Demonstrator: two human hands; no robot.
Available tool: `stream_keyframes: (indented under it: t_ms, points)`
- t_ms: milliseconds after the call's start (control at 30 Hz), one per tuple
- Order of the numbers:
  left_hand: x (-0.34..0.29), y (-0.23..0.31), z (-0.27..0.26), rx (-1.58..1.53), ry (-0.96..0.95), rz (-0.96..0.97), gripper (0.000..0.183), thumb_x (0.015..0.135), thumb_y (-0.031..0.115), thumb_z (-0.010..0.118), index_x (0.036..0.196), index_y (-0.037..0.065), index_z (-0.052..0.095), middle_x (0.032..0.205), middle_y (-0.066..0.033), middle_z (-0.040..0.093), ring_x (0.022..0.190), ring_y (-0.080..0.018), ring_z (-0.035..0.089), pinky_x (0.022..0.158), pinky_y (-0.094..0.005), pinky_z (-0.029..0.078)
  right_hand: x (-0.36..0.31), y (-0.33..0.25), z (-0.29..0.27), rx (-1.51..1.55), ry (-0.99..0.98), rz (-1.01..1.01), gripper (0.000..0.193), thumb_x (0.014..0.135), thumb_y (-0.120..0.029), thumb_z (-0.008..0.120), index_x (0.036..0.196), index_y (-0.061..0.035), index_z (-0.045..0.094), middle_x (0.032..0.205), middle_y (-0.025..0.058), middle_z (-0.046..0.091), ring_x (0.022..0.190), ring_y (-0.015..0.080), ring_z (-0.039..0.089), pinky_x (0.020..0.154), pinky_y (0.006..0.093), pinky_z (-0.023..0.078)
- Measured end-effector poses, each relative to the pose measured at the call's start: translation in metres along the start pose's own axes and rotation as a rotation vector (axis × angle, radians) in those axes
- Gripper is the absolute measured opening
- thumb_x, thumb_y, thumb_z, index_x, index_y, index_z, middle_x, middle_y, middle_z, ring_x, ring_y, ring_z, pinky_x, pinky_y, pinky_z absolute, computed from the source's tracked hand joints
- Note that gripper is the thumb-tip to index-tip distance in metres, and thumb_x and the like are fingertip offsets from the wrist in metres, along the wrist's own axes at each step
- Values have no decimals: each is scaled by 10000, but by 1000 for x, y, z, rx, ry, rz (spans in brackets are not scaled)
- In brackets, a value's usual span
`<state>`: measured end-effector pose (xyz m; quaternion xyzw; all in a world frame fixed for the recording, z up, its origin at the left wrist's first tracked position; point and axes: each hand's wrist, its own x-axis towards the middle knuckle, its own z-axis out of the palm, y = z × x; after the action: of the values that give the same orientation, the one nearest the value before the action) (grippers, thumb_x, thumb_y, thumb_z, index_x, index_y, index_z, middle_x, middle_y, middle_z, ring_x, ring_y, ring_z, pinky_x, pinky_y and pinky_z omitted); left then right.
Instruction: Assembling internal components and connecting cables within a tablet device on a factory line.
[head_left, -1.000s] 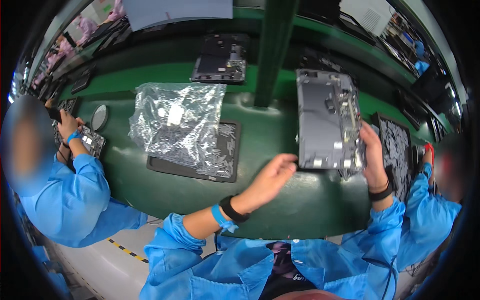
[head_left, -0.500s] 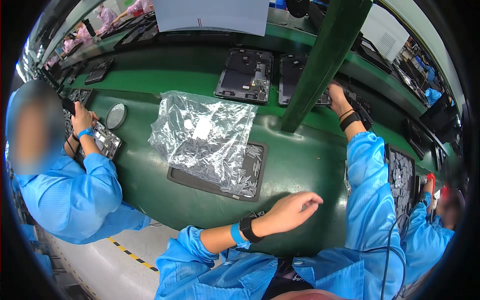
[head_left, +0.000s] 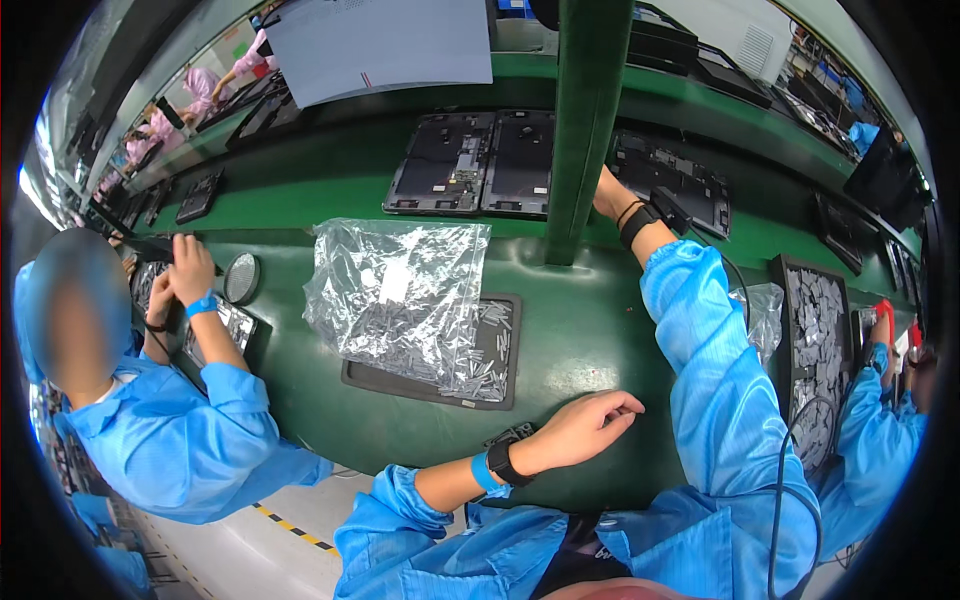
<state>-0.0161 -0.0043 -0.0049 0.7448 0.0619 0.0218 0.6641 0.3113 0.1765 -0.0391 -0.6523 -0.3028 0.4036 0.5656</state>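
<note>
We extend our right hand (head_left: 607,200) across the curved green table (head_left: 580,350) and behind the green upright post (head_left: 580,130), toward the dark open device chassis with exposed boards (head_left: 672,182) lying on the far strip; the post hides the fingers, so we cannot tell whether this hand grips anything. We rest our left hand (head_left: 592,420) near the table's front edge with its fingers loosely curled and holding nothing, which appears to steady us during the long reach. The chassis lies flat, inner side up, black with small grey components. Two similar dark open chassis panels (head_left: 482,165) lie side by side left of the post. A crinkled clear plastic bag (head_left: 395,295) lies over a flat black tray of small silver parts (head_left: 480,350), keeping them close at hand. A co-worker in a blue smock (head_left: 170,440) handles a small board on our left.
</note>
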Motion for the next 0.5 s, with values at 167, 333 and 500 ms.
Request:
stream_keyframes:
  t_ms: [167,333,500]
  points:
    - [-3,-1,2,75,-14,48,239,955,132,551,1165,28,596,1013,-85,633,899,-167,626,790,-308,496,19,11,-36,-241,118,-176,510,874,-227,573,1249,116,525,1256,240,593,1226,318,532,1030,367,395]
    - [-7,1,1,91,-8,35,244,952,141,552,1168,37,597,1023,-92,630,915,-189,636,796,-322,498,-32,-30,-156,-1446,398,-487,380,846,-244,562,1137,-11,636,1193,195,639,1101,375,598,919,429,488]
    - [-7,0,1,119,-30,49,244,948,155,557,1164,48,601,1028,-95,632,931,-203,637,793,-329,498,-97,-19,-272,-1315,497,401,676,845,-505,596,1212,62,595,1266,278,576,1156,415,580,982,450,464]
